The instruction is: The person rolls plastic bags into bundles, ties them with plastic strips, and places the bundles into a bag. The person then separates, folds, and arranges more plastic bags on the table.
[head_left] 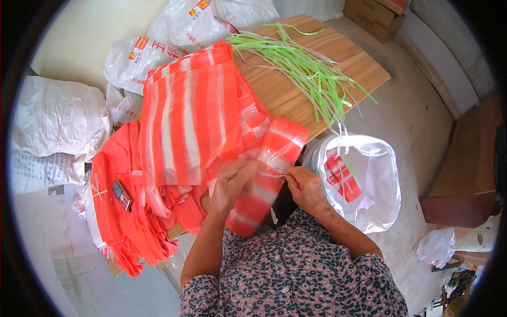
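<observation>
A folded bundle of red-and-clear striped plastic bags (272, 143) lies across my lap at the table edge. My right hand (307, 191) pinches a thin white plastic strip (275, 175) against the bundle's right side. My left hand (232, 182), blurred by motion, is curled over the bundle's left side. Its fingertips meet the other part of the strip. Left of the bundle, a large stack of striped red bags (191, 116) is spread over the table. More gathered red bags (119, 158) hang beside it, with a small phone (122, 195) on top.
Green and clear plastic strips (311, 74) lie on the wooden table (364, 68). At my right stands a white sack (388, 179) with a tied red bundle (342, 178) inside. White plastic bags (140, 58) crowd the far left. Cardboard boxes (372, 18) stand at the back right.
</observation>
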Motion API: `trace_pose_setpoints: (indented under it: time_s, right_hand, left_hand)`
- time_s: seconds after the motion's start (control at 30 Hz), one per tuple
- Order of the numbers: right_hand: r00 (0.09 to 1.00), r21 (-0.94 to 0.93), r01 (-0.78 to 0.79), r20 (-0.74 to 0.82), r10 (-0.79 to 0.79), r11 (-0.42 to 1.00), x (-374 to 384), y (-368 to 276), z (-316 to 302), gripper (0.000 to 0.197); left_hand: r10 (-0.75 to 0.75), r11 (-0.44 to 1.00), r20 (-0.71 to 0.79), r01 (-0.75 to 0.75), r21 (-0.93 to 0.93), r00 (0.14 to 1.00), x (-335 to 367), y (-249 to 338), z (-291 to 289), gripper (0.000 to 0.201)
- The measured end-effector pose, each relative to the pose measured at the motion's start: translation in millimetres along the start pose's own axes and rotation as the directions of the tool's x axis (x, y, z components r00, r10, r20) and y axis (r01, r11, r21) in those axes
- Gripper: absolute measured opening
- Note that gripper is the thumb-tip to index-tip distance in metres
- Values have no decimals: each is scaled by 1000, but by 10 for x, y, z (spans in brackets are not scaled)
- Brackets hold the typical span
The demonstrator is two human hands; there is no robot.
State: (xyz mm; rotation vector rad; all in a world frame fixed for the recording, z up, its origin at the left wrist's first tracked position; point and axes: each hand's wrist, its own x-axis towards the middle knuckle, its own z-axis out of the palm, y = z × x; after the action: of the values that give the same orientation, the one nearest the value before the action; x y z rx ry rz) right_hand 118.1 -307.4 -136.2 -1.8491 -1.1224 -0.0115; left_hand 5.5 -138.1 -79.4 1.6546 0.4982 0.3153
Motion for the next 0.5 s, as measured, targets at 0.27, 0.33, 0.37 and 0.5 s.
trace_pose_setpoints:
  time_s: [0.27, 0.33, 0.37, 0.5]
  right_hand:
    - [1000, -79, 2, -12, -3, 997, -46, -15, -33, 6]
    - [1000, -64, -25, 7, 25, 998, -55, -36, -45, 6]
    - [1000, -63, -24, 7, 25, 998, -35, -67, -68, 6]
    - [1000, 13, -7, 8, 7, 1000, 116, -314, -153, 7]
  left_hand:
    - [-91, 995, 59, 89, 45, 994, 107, 20, 68, 32]
    - [-155, 988, 14, 154, 32, 988, 100, -40, 75, 26]
    - [-155, 988, 13, 154, 32, 988, 95, -95, 69, 26]
    - [-27, 1000, 122, 29, -11, 992, 67, -149, 76, 10]
